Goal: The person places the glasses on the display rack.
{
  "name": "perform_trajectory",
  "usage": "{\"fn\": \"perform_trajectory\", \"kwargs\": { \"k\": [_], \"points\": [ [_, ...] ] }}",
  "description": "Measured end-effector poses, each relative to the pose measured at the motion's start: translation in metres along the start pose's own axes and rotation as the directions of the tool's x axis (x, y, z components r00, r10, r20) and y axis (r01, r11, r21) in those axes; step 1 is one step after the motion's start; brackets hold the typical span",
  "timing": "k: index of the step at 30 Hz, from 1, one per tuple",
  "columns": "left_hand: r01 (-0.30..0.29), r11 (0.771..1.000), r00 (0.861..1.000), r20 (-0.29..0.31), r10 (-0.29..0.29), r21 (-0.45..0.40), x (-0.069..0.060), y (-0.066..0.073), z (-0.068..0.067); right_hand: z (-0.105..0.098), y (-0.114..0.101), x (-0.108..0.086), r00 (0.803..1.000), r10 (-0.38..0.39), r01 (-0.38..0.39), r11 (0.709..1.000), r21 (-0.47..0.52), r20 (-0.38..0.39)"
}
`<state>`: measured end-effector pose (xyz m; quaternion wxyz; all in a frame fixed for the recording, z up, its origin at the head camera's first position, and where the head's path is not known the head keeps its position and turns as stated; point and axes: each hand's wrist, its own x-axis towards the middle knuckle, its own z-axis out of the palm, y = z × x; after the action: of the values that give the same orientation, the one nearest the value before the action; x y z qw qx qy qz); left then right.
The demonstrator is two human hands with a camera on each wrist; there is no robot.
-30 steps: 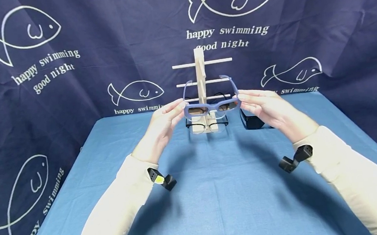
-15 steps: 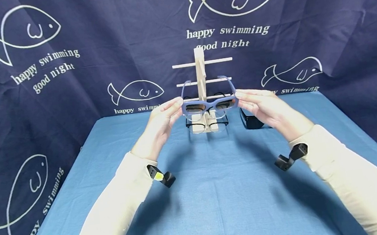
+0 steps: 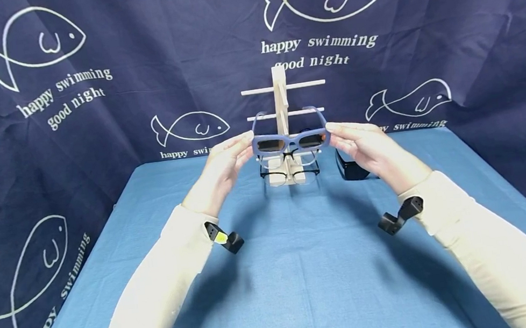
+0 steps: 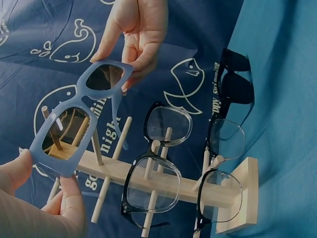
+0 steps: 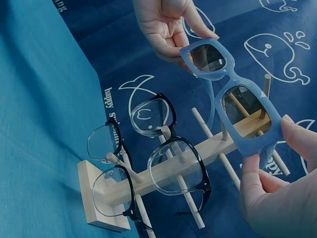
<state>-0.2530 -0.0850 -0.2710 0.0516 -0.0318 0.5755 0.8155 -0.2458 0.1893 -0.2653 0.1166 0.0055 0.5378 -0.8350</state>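
Observation:
A pair of periwinkle-blue sunglasses [image 3: 292, 140] with dark lenses is held in front of the wooden display stand [image 3: 279, 89]. Its arms point back towards the stand's second rod from the top. My left hand [image 3: 222, 169] pinches one side of the frame between thumb and fingers. On the opposite side, my right hand [image 3: 375, 154] pinches the other end. In the left wrist view the bridge of the blue frame stays apart from the stand's post. Whether the arms touch the rod cannot be told.
Two pairs of dark-rimmed clear glasses hang lower on the stand: an upper pair [image 4: 168, 126] and a lower pair [image 4: 220, 196]. Black sunglasses [image 3: 352, 169] lie on the blue cloth-covered table [image 3: 300, 279], right of the stand. A navy curtain [image 3: 212, 56] hangs behind.
The blue sunglasses have shifted slightly left, and their front has risen in the head view. Both hands moved with them, keeping their grip.

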Motion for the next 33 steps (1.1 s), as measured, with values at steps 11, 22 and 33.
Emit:
{"fn": "perform_trajectory", "kwargs": {
  "k": [11, 22, 33],
  "points": [
    [0.017, 1.0, 0.999, -0.034, -0.017, 0.01, 0.009, 0.002, -0.001, 0.006, -0.001, 0.011, 0.997, 0.009, -0.011, 0.999, -0.033, -0.071],
    [0.023, 0.998, 0.997, -0.072, -0.019, 0.052, 0.015, 0.005, -0.001, 0.013, -0.004, 0.018, 0.994, 0.02, -0.023, 0.999, -0.033, -0.107],
    [0.014, 1.0, 0.995, -0.098, -0.011, 0.027, 0.025, 0.004, 0.002, 0.012, -0.005, 0.026, 0.993, 0.028, -0.027, 1.0, 0.014, -0.117]
  ]
}}
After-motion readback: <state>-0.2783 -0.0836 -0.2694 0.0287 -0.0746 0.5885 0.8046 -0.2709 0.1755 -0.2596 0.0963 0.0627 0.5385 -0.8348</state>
